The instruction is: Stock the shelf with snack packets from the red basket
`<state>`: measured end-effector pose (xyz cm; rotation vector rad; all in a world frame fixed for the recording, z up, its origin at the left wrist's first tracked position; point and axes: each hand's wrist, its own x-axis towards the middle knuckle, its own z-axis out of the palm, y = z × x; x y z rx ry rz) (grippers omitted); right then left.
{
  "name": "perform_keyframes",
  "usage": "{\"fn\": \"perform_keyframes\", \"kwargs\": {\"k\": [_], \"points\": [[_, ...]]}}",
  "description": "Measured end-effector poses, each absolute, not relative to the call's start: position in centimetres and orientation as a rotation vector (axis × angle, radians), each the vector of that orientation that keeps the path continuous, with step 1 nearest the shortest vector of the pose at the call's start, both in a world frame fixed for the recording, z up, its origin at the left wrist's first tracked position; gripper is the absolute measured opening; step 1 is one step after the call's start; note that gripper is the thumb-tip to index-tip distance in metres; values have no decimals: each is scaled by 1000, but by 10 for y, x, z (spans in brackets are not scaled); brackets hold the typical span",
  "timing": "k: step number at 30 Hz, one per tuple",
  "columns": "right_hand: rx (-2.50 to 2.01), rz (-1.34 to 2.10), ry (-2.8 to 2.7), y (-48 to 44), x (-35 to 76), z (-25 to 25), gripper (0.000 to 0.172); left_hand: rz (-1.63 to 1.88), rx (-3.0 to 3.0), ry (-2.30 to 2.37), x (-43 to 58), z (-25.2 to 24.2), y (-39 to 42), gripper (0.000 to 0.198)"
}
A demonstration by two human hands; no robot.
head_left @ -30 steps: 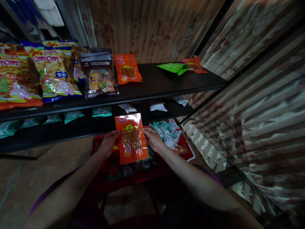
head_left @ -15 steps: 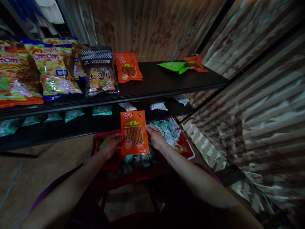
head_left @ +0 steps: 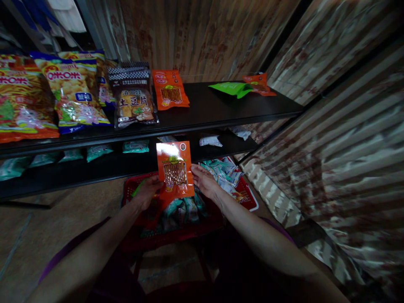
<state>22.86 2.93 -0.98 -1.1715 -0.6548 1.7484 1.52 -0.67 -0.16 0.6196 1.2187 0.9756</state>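
Note:
An orange snack packet (head_left: 175, 170) with a window showing brown sticks is held upright above a red basket (head_left: 179, 240). My left hand (head_left: 150, 189) grips its left edge, fingers closed. On the opposite edge, my right hand (head_left: 203, 180) pinches the packet, its thumb toward me. Beneath the packet, several small teal-and-white wrapped snacks (head_left: 186, 210) lie in the basket. Part of a green packet (head_left: 138, 187) shows behind my left hand. A similar orange packet (head_left: 170, 90) leans on the upper shelf, beside a dark potato-chip bag (head_left: 135, 99).
The black upper shelf (head_left: 205, 107) also carries large puffed-snack bags (head_left: 74, 94) at left and a green packet (head_left: 232, 88) at right. Small teal packs (head_left: 135, 146) line the lower shelf. A second red basket (head_left: 252, 202) sits at right, near the patterned curtain (head_left: 347, 139).
The orange packet has risen slightly and shifted left, tilting so that glare now crosses its top and window. Both hands keep hold of its edges.

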Motion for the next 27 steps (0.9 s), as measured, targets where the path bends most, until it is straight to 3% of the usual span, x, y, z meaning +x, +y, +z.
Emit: {"fn": "perform_keyframes", "kwargs": {"k": [8, 18, 27], "points": [[-1161, 1987, -758, 14, 231, -10, 38, 1039, 600, 1209, 12, -4, -3, 28], [-1149, 2040, -815, 7, 231, -12, 36, 1083, 568, 1183, 9, -9, -2, 21], [-1204, 1974, -734, 11, 234, -19, 35, 948, 553, 1028, 9, -7, -6, 55]]}}
